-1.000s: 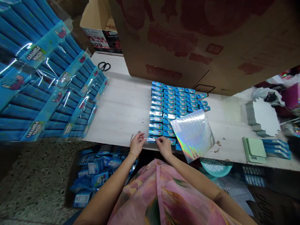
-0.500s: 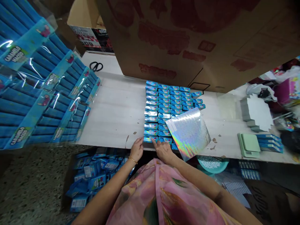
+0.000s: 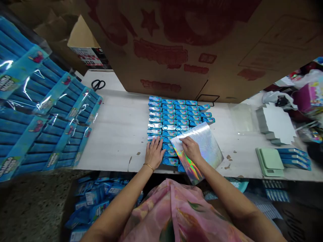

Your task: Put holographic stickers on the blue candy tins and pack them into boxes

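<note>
Rows of small blue boxes (image 3: 169, 122) with printed tops lie packed side by side on the white table. My left hand (image 3: 154, 153) rests over the lower end of the leftmost column, its fingers spread flat on the boxes. A silvery holographic sheet (image 3: 207, 144) lies slanted across the right part of the rows, its lower corner hanging past the table edge. My right hand (image 3: 192, 150) is closed at the sheet's left edge, beside a whitish strip, with thumb and fingertips pinched there. The fingers partly hide what lies under them.
A big cardboard carton (image 3: 164, 67) stands behind the rows. Black scissors (image 3: 98, 85) lie at the back left, near plastic-wrapped blue packs (image 3: 45, 104). To the right are a pale green scale (image 3: 270, 162), a white card stack (image 3: 276, 122) and flat blue boxes (image 3: 294, 158).
My left hand has moved up from the front edge onto the left column. My right hand has gone from the front boxes to the holographic sheet. The camera view has shifted slightly.
</note>
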`<action>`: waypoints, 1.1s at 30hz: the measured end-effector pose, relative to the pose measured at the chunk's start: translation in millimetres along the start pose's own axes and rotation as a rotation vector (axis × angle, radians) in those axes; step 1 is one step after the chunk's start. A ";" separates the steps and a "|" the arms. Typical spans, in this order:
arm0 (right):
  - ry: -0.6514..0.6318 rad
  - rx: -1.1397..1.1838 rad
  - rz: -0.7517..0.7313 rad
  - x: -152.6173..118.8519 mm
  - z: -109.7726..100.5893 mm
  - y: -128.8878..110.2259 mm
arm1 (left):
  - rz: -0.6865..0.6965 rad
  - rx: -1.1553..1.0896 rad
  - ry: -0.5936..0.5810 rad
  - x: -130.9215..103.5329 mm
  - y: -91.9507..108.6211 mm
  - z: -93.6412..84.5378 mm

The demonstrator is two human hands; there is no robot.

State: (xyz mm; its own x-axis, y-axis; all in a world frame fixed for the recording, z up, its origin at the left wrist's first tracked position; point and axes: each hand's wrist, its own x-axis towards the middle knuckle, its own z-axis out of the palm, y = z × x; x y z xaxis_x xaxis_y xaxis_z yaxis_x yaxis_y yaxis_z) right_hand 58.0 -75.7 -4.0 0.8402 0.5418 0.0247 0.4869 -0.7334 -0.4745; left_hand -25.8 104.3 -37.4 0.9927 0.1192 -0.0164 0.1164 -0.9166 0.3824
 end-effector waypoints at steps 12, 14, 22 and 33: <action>0.015 -0.189 -0.225 153.0 82.5 -78.1 | 0.015 0.153 -0.026 -2.3 -10.8 14.5; 0.005 -0.210 -0.177 174.5 96.7 -78.3 | 0.023 0.177 -0.010 -3.2 -13.6 17.6; -0.036 -0.200 -0.120 184.9 126.1 -100.3 | 0.044 0.248 0.010 -9.0 -51.0 8.0; -0.045 -0.132 -0.248 214.0 159.6 -161.6 | -0.002 0.328 0.054 -19.7 -141.9 -22.1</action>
State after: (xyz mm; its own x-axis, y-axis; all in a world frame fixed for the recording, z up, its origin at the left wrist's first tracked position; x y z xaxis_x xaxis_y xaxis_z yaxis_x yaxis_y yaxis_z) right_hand 121.0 224.3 -62.6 0.6815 0.7269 0.0849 0.7055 -0.6218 -0.3401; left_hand -62.5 240.4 -71.0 0.9904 0.1336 0.0353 0.1311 -0.9893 0.0639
